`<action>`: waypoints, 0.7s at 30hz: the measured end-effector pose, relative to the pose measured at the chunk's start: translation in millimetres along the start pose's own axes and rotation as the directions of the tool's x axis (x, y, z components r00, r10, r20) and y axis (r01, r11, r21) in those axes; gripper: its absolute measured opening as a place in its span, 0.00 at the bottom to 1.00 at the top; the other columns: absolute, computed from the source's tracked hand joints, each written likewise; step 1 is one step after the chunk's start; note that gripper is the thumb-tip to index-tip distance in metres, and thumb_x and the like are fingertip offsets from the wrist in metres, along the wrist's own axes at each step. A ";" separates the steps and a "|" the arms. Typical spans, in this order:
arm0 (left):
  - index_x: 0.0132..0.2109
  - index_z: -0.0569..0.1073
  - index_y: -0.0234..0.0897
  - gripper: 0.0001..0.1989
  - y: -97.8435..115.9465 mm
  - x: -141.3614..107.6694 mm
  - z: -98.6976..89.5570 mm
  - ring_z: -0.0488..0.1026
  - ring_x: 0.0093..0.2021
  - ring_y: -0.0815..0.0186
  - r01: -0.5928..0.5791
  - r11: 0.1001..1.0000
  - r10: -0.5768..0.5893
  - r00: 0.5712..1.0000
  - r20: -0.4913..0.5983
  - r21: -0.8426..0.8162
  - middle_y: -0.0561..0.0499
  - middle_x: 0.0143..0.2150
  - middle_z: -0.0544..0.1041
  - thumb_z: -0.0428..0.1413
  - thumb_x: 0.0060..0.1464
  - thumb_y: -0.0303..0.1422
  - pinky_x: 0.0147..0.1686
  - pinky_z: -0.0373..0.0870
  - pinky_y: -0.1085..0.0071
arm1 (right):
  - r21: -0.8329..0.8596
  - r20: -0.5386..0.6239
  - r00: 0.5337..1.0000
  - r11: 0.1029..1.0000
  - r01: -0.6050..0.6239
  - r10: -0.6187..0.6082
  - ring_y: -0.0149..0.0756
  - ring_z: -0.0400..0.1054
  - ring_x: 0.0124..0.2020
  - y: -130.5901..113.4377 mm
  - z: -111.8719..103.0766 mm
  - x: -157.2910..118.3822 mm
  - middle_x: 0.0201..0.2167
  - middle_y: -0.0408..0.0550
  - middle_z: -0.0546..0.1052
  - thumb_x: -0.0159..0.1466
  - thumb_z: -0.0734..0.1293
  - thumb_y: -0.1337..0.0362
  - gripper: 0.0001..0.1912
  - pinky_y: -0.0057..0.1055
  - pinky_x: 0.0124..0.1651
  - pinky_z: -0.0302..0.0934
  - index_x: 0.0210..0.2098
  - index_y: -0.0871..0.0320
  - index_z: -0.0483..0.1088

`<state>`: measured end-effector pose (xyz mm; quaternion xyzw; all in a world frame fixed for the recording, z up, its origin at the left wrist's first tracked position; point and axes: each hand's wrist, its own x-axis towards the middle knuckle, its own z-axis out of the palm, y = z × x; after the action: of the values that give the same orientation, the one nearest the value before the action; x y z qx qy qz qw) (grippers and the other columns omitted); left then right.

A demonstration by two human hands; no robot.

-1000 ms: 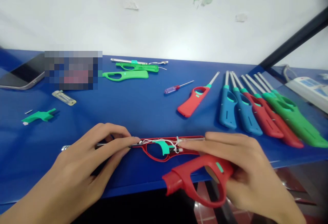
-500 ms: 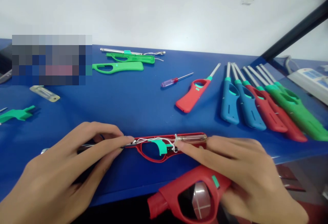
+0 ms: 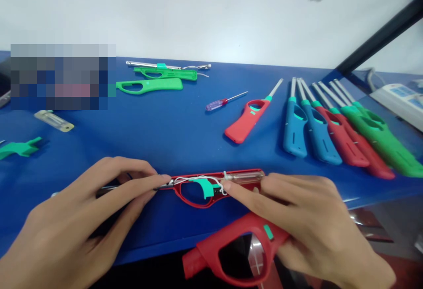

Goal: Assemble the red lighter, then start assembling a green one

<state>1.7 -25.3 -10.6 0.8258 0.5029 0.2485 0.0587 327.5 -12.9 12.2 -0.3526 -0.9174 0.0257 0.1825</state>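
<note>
An opened red lighter half (image 3: pixel 216 200) lies near the table's front edge, with a clear fuel tube (image 3: pixel 246 176), white wires and a green trigger (image 3: pixel 204 188) inside. My left hand (image 3: pixel 89 209) pinches the metal rod where it meets the red half's left end. The index fingertip of my right hand (image 3: pixel 310 218) presses on the wires beside the tube. Under that same hand, its lower fingers hold a second red shell (image 3: pixel 243 249), which hangs over the table edge; the grip is partly hidden.
Several finished-looking lighters (image 3: pixel 294 135) lie in a row at right. A red lighter (image 3: pixel 246 121) and a screwdriver (image 3: pixel 216 105) lie mid-table. Green shell parts (image 3: pixel 158 85) lie farther back, a clear tube (image 3: pixel 54 120) and green piece (image 3: pixel 21 148) at left. A power strip (image 3: pixel 399 99) sits at right.
The second red shell has shifted slightly left and down in my right hand. Both hands otherwise keep nearly the same pose, and the whole view has moved a little.
</note>
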 end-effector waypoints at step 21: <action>0.57 0.77 0.60 0.16 2.9 3.1 -4.3 0.80 0.44 0.69 0.013 0.999 -0.013 1.000 0.019 0.040 0.60 0.55 0.78 0.56 0.69 0.30 0.40 0.73 0.74 | 0.123 -0.168 0.915 0.928 -0.351 0.368 0.34 0.69 0.27 1.9 -15.1 13.6 0.33 0.41 0.77 0.72 0.61 0.38 0.25 0.31 0.30 0.64 0.52 0.50 0.74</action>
<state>3.1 -24.7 -4.7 0.8258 0.5126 0.2302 0.0485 324.8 -3.9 30.2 -0.5074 -0.8136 0.0666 0.2761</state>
